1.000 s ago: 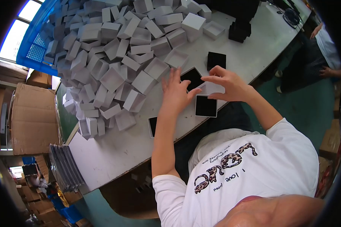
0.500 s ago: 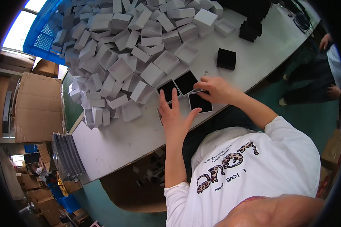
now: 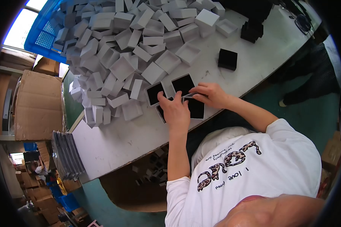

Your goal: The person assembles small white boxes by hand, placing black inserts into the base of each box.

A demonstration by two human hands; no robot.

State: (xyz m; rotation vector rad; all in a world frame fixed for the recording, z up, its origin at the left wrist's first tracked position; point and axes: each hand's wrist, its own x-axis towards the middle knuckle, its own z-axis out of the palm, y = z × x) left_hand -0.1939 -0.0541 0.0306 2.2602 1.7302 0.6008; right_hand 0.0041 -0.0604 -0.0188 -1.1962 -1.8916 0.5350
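Several shallow white boxes with black inserts lie grouped at the table's near edge: an upper-left box (image 3: 153, 94), an upper-right box (image 3: 183, 82), a lower-right box (image 3: 197, 109) and a partly covered lower-left box (image 3: 160, 112). My left hand (image 3: 174, 111) is open, its fingers spread over the middle of the group and touching the boxes. At the upper edge of the lower-right box, the fingers and thumb of my right hand (image 3: 212, 95) are drawn close together. What lies between those fingertips is too small to make out.
A large heap of white box parts (image 3: 121, 49) covers the table's far left, beside a blue crate (image 3: 45, 34). A black block (image 3: 227, 59) and a black stack (image 3: 251, 30) are farther right. A cardboard box (image 3: 140, 196) stands below the table edge. Another person's legs (image 3: 307, 89) show at right.
The upper-left box has moved left, apart from the upper-right one. The lower-right box has shifted left and nearer me. My left hand's fingers have moved right and bent; my right hand has shifted slightly.
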